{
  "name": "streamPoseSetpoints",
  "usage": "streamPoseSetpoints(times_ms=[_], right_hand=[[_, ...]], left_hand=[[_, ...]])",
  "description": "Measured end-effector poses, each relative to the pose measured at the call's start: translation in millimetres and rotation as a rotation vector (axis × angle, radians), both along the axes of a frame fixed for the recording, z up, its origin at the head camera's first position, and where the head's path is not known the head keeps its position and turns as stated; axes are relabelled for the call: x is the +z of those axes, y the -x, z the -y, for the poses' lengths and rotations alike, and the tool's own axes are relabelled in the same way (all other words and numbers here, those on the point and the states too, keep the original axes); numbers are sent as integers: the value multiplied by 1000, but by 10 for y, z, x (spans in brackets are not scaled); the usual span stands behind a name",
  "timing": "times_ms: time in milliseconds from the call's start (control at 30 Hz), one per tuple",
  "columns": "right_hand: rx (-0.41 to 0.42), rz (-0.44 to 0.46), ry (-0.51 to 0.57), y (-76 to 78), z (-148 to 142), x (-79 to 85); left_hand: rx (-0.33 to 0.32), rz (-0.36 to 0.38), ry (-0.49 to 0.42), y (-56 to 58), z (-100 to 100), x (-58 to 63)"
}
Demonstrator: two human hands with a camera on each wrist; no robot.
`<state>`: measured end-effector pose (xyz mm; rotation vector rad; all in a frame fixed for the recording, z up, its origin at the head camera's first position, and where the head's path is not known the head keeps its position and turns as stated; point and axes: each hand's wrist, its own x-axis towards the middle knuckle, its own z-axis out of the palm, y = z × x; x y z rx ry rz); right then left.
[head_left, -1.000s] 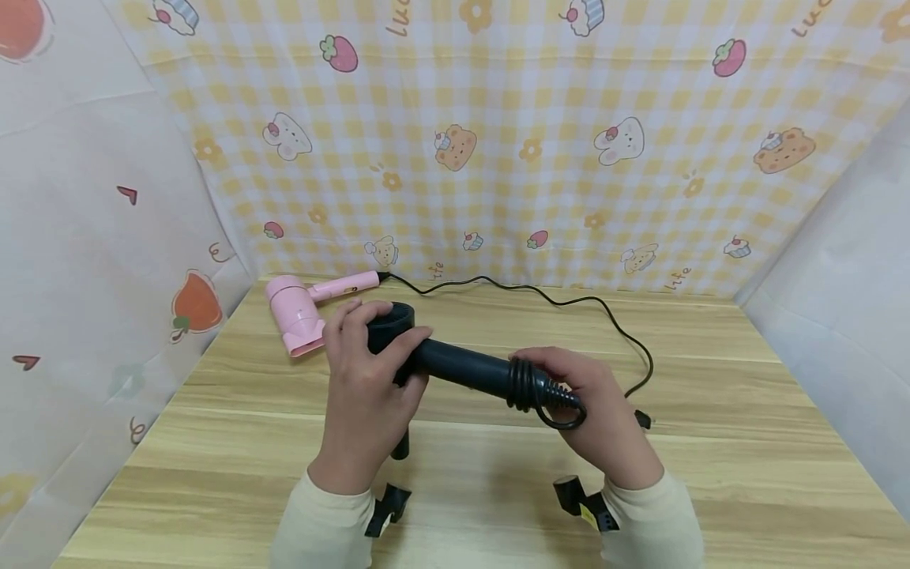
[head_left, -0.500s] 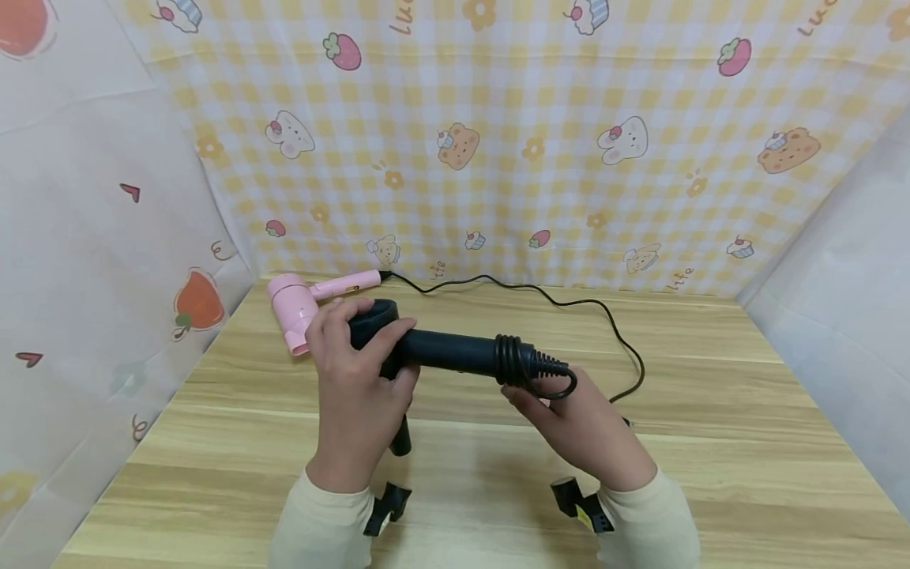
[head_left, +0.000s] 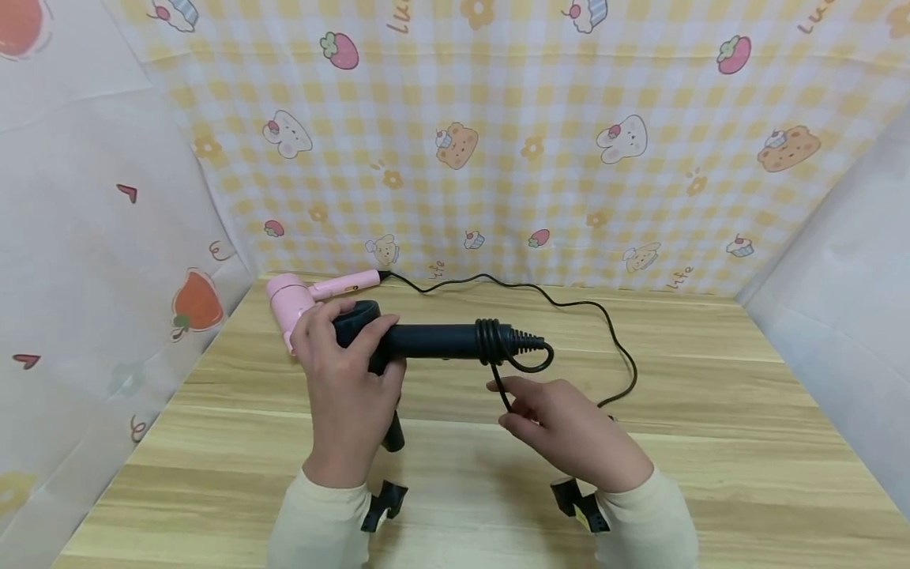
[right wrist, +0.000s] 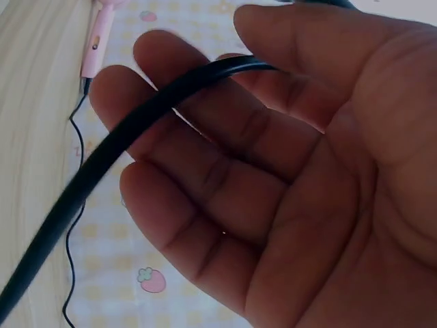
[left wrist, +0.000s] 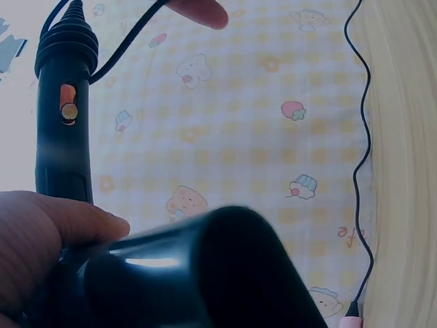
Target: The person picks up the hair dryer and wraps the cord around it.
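My left hand (head_left: 344, 383) grips a black hair dryer (head_left: 435, 341) around its barrel, with the thumb near the handle joint. The handle points right, held above the table. Several turns of black power cord (head_left: 489, 341) are wound round the handle's end. A length of this cord hangs from the winding into my right hand (head_left: 576, 435), which holds it loosely between thumb and fingers. In the right wrist view the cord (right wrist: 102, 157) crosses the finger pads and passes behind the thumb. The left wrist view shows the barrel's dark opening (left wrist: 263, 280) and a switch (left wrist: 68, 106) on the handle.
A pink hair dryer (head_left: 287, 299) lies at the back left of the wooden table (head_left: 711, 379), partly hidden by my left hand. Its thin black cord (head_left: 526, 288) runs along the back and curves forward behind my right hand. A checked cloth (head_left: 498, 190) hangs behind.
The black dryer and my left hand have shifted left, and the handle has levelled out. My right hand has left the handle's end and moved down and left, drawing a length of cord from the winding.
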<state>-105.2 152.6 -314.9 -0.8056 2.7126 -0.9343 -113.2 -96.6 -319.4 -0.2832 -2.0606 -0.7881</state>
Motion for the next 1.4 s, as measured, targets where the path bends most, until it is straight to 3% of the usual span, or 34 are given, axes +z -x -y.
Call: streamPoseSetpoints(times_ms=[133,467,967,1400], right_hand=[[9,-21,-25,-27,-7,14],[44,-75,39,-111,-47,99],[82,-393,160,-169,-32,150],[14,-504,242,-177,-75,197]], left_hand=[[18,-3,5,18,6,-20],[61,7,30,44,11,-61],[76,49,83,40,-33,-71],[53,48,227,61,-68,-89]])
